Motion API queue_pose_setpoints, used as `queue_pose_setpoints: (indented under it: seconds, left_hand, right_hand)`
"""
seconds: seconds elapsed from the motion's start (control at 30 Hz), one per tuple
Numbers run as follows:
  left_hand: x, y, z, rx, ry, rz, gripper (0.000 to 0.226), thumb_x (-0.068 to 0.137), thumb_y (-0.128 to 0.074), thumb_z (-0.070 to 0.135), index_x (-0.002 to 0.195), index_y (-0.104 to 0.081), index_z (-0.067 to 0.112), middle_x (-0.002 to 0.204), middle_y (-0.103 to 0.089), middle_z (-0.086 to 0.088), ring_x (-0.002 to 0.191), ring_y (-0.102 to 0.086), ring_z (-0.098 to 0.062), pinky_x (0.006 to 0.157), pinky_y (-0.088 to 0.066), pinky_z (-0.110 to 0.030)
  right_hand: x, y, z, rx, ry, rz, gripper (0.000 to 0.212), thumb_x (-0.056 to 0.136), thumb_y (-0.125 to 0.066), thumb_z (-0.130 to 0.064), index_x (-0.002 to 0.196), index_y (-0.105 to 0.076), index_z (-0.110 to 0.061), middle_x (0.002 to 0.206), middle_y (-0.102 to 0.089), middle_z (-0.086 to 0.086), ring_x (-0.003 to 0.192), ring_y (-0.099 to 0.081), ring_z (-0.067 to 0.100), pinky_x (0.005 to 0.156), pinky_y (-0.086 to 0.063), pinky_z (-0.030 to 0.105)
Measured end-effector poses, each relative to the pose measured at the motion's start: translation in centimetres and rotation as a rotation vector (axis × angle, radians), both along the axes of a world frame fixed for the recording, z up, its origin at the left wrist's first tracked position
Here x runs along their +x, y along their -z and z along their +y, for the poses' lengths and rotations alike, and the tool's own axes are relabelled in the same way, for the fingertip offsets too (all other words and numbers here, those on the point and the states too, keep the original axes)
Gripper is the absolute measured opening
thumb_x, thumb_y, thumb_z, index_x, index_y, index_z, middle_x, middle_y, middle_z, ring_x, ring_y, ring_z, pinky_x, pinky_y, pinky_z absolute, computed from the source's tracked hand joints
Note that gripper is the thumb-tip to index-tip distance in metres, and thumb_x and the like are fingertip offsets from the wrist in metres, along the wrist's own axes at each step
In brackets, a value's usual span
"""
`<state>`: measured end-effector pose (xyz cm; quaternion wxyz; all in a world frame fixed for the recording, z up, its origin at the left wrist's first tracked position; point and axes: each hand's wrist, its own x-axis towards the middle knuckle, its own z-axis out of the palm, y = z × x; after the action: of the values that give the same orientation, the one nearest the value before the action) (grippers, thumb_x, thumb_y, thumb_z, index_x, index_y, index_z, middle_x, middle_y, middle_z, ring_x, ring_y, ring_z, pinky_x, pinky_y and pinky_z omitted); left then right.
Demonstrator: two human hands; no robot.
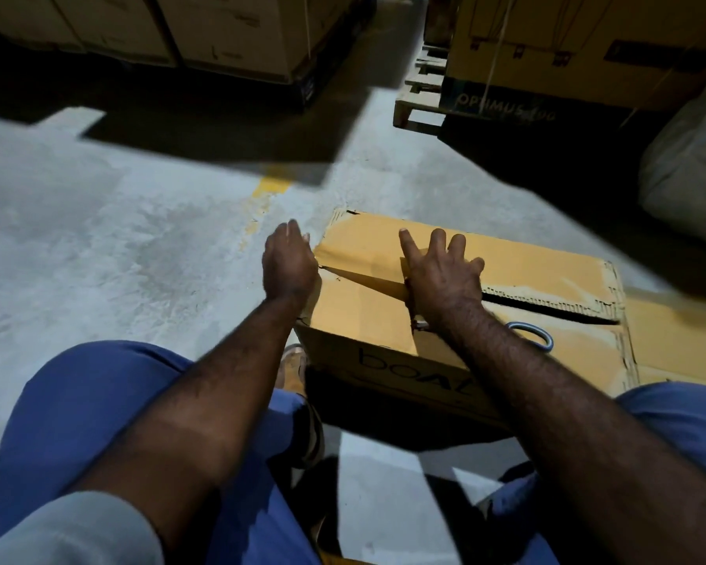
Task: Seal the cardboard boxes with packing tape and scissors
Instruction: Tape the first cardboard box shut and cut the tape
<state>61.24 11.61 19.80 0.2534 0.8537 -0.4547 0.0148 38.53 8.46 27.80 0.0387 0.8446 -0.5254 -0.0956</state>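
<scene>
A brown cardboard box (363, 320) stands on the floor between my knees. A strip of brown packing tape (363, 279) runs along its top seam from the left edge to my right hand. My left hand (288, 265) rests against the box's left edge where the tape starts, fingers straight. My right hand (443, 277) lies flat on the top with fingers spread, pressing the tape. To the right of it the seam (547, 309) gapes as a dark slit. A grey scissors handle (536, 338) lies on the top, partly hidden by my right forearm.
Stacked cartons (229, 38) on a dark pallet stand at the back left. More cartons on a wooden pallet (418, 104) stand at the back right. A white sack (689, 177) lies at the right. More cardboard (677, 340) lies right of the box.
</scene>
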Motion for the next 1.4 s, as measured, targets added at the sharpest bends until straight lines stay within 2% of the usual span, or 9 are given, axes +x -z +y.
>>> queue_pose_setpoints:
  seconds: [0.1,0.23,0.37,0.57,0.67,0.87,1.0,1.13,1.4]
  left_hand:
    - [-2.0,-0.4,1.6,0.103,0.272,-0.019,0.055,0.108,-0.033,0.033,0.158,-0.029,0.009,0.165,-0.027,-0.01,0.154,-0.019,-0.026,0.125,-0.018,-0.041]
    - [-3.2,0.2,2.9,0.337,0.446,-0.137,0.065,0.108,-0.028,0.04,0.162,-0.01,0.009,0.17,-0.004,-0.008,0.157,0.0,-0.022,0.126,0.0,-0.037]
    - [-3.0,0.5,2.6,0.44,0.507,-0.155,0.069,0.107,-0.024,0.045,0.162,-0.002,0.008,0.17,0.005,-0.009,0.157,0.005,-0.023,0.126,0.0,-0.038]
    - [-3.2,0.3,2.7,0.484,0.544,-0.212,0.074,0.103,-0.017,0.049,0.161,0.001,0.008,0.169,0.009,-0.012,0.156,0.007,-0.025,0.127,-0.001,-0.04]
    - [-4.4,0.1,2.5,0.49,0.629,-0.233,0.07,0.106,-0.024,0.043,0.162,0.002,0.009,0.169,0.01,-0.01,0.157,0.007,-0.023,0.127,0.001,-0.037]
    - [-7.9,0.1,2.1,0.446,0.75,-0.225,0.072,0.105,-0.03,0.041,0.162,0.003,0.012,0.169,0.009,-0.007,0.156,0.006,-0.019,0.121,0.007,-0.031]
    - [-9.1,0.1,1.7,0.451,0.782,-0.203,0.074,0.103,-0.033,0.04,0.162,-0.002,0.009,0.17,0.004,-0.011,0.156,0.004,-0.022,0.12,0.007,-0.031]
    - [-9.3,0.2,1.6,0.446,0.785,-0.197,0.073,0.103,-0.035,0.04,0.162,-0.005,0.011,0.17,-0.002,-0.012,0.157,0.002,-0.023,0.122,0.004,-0.033]
    - [-9.5,0.3,1.5,0.499,0.742,-0.198,0.076,0.104,-0.028,0.048,0.161,0.0,0.006,0.169,0.009,-0.011,0.156,0.005,-0.022,0.125,-0.001,-0.036]
  right_hand:
    - [-0.7,0.4,-0.3,0.033,0.07,-0.161,0.098,0.09,-0.074,-0.032,0.159,-0.005,-0.03,0.142,-0.031,0.018,0.121,-0.039,0.036,0.071,-0.051,0.047]
    - [-1.9,0.8,-0.7,0.1,0.161,-0.353,0.089,0.093,-0.07,-0.034,0.159,-0.01,-0.028,0.139,-0.034,0.017,0.12,-0.042,0.034,0.065,-0.043,0.04]
    - [-3.0,1.4,-0.4,0.17,0.288,-0.539,0.083,0.091,-0.073,-0.043,0.153,-0.021,-0.024,0.133,-0.04,0.016,0.122,-0.046,0.035,0.072,-0.043,0.04]
    - [-3.5,2.0,0.2,0.223,0.335,-0.652,0.094,0.085,-0.081,-0.023,0.154,-0.017,-0.025,0.135,-0.043,0.017,0.114,-0.057,0.038,0.084,-0.054,0.048]
    - [-3.7,2.2,0.3,0.219,0.355,-0.703,0.096,0.086,-0.075,-0.008,0.157,-0.014,-0.023,0.136,-0.044,0.019,0.115,-0.056,0.039,0.085,-0.054,0.049]
    - [-3.9,2.9,0.4,0.239,0.462,-0.889,0.078,0.087,-0.067,-0.005,0.153,-0.026,-0.012,0.133,-0.056,0.024,0.118,-0.056,0.042,0.09,-0.051,0.044]
    - [-3.5,3.3,0.6,0.277,0.408,-0.872,0.062,0.086,-0.064,-0.006,0.142,-0.038,-0.01,0.128,-0.054,0.02,0.116,-0.055,0.038,0.087,-0.05,0.043]
    - [-3.0,3.5,0.5,0.268,0.379,-0.836,0.063,0.089,-0.062,-0.008,0.145,-0.034,-0.012,0.129,-0.054,0.02,0.115,-0.056,0.037,0.088,-0.053,0.046]
    - [-2.4,2.3,0.0,0.15,0.421,-0.71,0.044,0.097,-0.053,-0.007,0.138,-0.036,-0.012,0.127,-0.052,0.022,0.109,-0.06,0.046,0.075,-0.044,0.041]
